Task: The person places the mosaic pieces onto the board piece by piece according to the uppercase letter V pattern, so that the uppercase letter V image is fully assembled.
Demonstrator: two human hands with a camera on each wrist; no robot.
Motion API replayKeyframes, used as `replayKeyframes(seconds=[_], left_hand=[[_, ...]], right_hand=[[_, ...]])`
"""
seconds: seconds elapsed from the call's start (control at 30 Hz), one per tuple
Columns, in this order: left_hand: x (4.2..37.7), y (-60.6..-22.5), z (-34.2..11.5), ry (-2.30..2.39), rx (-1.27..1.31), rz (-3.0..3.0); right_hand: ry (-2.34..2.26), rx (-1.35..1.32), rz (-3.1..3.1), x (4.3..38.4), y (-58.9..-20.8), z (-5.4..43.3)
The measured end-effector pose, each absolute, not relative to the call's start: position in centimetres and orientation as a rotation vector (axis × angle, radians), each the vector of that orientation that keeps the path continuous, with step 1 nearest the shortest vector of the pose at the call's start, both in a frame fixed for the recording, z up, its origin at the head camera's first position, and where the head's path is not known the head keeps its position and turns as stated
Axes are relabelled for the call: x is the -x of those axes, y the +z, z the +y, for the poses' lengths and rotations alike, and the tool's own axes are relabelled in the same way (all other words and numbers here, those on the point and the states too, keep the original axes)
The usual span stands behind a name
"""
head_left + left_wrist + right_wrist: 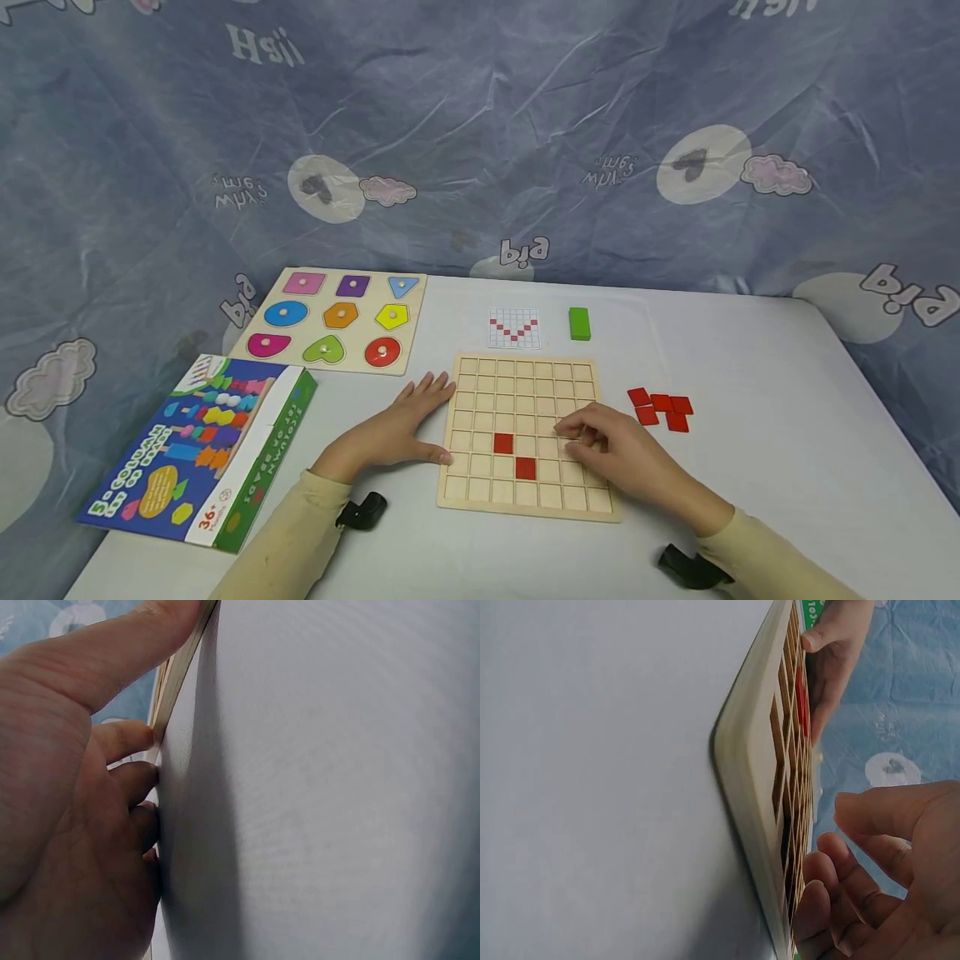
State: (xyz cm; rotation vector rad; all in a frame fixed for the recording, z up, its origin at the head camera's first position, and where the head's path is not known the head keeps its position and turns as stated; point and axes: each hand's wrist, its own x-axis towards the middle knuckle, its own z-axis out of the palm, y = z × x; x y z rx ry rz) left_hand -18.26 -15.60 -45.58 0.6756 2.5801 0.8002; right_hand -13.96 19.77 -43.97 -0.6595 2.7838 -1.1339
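Note:
A square wooden grid board (480,490) lies on the table between both hands. Two red square tiles, one (503,443) above and left of the other (526,468), sit diagonally in its cells. My left hand (390,429) rests with spread fingers and thumb against the board's left edge. Over the right part of the grid is my right hand (626,454), its fingers loosely bent. In the right wrist view, the thumb (870,814) stands apart from the bent fingers and no tile shows between them. Several loose red tiles (661,403) lie right of the board.
Behind the board are a pattern card (514,328) with a red V and a green block (579,324). A wooden shape puzzle (360,340) lies back left, partly overlapped by a boxed bead set (202,450). A blue patterned cloth (480,150) hangs behind the white table (787,467).

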Motion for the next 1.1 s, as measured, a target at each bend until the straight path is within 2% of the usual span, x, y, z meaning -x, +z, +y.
replayKeyframes(seconds=[0.4, 0.77, 1.1], left_hand=[[18.2, -45.4, -15.5, 0.793, -0.681, 2.577], [18.2, -45.4, -15.5, 0.799, -0.674, 2.582], [18.2, -45.5, -15.5, 0.794, -0.68, 2.584]], right_hand=[[-1.042, 0.558, 2.911, 14.2, -43.8, 23.8], [-0.995, 0.624, 3.057, 14.8, -44.3, 27.3], [-0.911, 0.504, 3.077, 15.5, -44.4, 29.0]])
